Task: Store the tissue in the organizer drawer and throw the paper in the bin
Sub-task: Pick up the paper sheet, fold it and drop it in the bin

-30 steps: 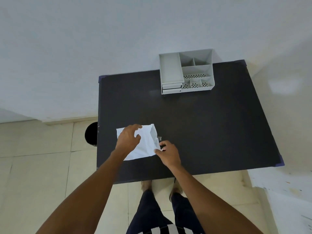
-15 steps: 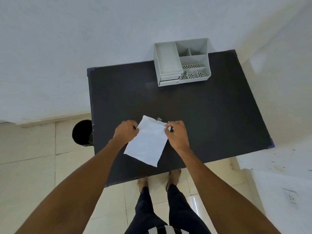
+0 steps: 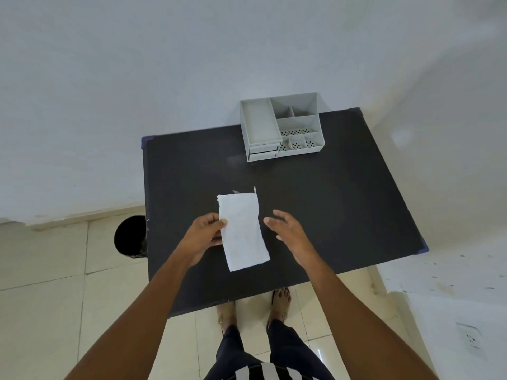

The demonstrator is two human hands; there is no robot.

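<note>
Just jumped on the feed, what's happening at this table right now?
A person stands at a black table, holding a folded white tissue by its edge with the left hand. The right hand is open beside it, not touching. The grey organizer sits at the far edge with its drawers shut, and a black bin stands on the floor to the left. Nothing is stored yet.

White folded tissue [image 3: 242, 231] held flat; grey organizer [image 3: 281, 127] behind.

Organizer [image 3: 282, 127] at table [image 3: 329, 215] rear; bin [image 3: 130, 237] left.
</note>
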